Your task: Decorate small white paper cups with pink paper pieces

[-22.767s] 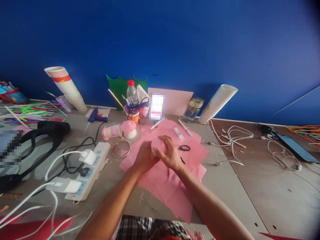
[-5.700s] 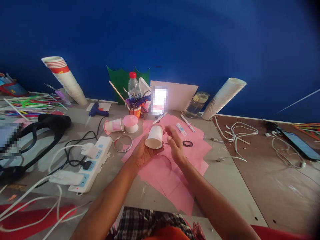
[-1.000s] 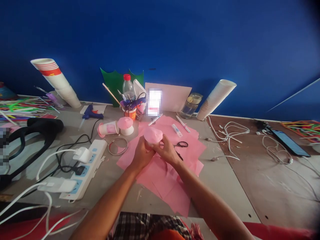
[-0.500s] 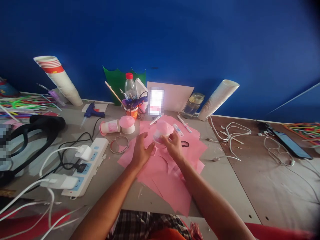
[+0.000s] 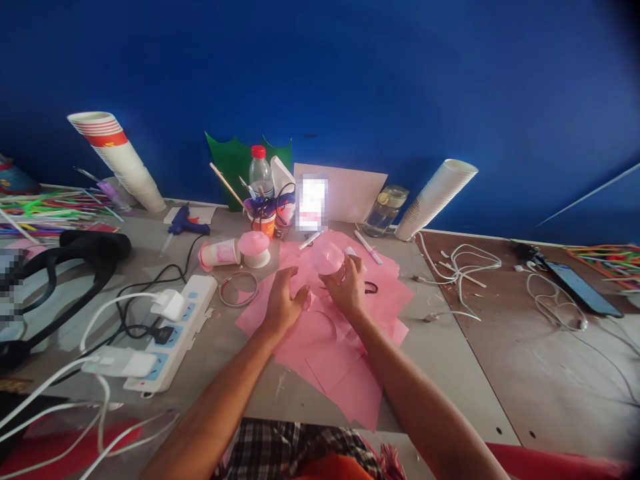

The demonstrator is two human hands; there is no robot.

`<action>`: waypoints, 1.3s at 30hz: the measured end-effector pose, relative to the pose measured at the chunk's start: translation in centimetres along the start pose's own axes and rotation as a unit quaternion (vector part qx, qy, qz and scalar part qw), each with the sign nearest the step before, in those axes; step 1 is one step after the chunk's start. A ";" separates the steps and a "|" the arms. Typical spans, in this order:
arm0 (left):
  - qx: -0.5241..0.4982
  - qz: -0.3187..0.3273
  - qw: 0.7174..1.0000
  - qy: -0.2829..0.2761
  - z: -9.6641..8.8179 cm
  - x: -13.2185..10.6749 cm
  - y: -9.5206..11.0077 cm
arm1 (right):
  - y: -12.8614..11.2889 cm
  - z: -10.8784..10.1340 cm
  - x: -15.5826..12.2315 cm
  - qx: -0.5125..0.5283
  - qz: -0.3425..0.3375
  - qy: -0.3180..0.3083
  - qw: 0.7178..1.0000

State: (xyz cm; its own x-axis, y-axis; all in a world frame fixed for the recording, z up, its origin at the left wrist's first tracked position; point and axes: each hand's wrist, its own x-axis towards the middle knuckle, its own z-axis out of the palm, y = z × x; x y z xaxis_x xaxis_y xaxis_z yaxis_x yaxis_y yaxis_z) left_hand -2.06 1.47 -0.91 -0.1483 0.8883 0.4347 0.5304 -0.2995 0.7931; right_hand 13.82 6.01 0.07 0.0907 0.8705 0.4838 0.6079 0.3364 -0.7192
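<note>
My right hand (image 5: 347, 287) grips a small paper cup with a pink paper top (image 5: 329, 257); the top now faces me and hides most of the cup. To its left, my left hand (image 5: 287, 301) is held with thumb and fingers apart and nothing between them. Both hands are over several overlapping sheets of pink paper (image 5: 340, 380). A similar pink-topped white cup (image 5: 256, 257) stands to the left, beside a paper cup lying on its side (image 5: 220, 253). Nearby lies a roll of tape (image 5: 239, 289).
Left of my arm lies a power strip (image 5: 173, 340) with plugs and cables. A blue glue gun (image 5: 187, 223) is behind it. Stacks of paper cups lean at the left (image 5: 120, 160) and right (image 5: 437, 199). A glass jar (image 5: 385, 212) and a phone (image 5: 585, 289) are to the right.
My right hand has tilted the pink-topped cup so that its top turns toward me. My left hand has hardly moved.
</note>
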 end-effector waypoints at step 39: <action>-0.143 -0.053 0.988 -0.019 -0.6 0.0 2.8 | -3.3 -0.5 -2.1 -0.117 -0.261 -0.100 0.953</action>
State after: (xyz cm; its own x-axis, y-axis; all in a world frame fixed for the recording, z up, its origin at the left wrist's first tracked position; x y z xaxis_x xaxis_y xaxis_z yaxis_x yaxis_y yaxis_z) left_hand -1.07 0.36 1.60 -0.1553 0.9306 0.3314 0.2554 -0.2862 0.9235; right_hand 12.07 2.89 1.70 -0.4099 0.6658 0.6234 0.6899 0.6734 -0.2656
